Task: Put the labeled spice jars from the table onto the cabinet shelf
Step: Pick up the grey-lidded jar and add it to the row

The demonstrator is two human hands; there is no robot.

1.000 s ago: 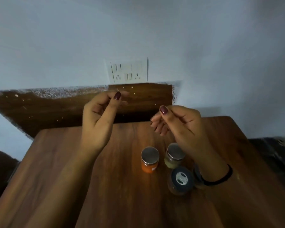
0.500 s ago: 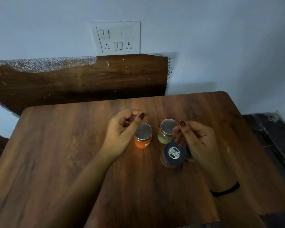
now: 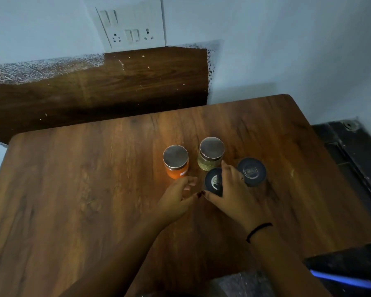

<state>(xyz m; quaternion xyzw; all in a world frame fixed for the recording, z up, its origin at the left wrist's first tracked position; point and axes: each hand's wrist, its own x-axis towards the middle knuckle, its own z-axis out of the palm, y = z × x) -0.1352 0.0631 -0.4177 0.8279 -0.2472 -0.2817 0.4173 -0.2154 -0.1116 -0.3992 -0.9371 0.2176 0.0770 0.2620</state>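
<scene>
Four spice jars stand together on the wooden table [image 3: 73, 200]. The orange jar [image 3: 176, 171] and the green-herb jar [image 3: 210, 165] have silver lids. Two more jars have dark lids: the near one [image 3: 212, 181] and the right one [image 3: 252, 171]. My right hand [image 3: 236, 196] wraps the near dark-lidded jar, thumb on its left side, fingers over its right and far side, hiding part of the lid. My left hand [image 3: 176, 198] lies low just in front of the orange jar, fingers loosely extended and holding nothing. No cabinet shelf is in view.
A white switch-and-socket panel [image 3: 133, 28] sits on the wall above a brown wooden panel [image 3: 94, 88]. Dark floor [image 3: 351, 159] lies past the table's right edge. A blue-edged dark object [image 3: 345, 279] shows at the bottom right.
Both hands came down from chest height to the jars. My right hand closed round the near dark-lidded jar, uncovering the right one. My left hand dropped from the orange jar's lid to its base.
</scene>
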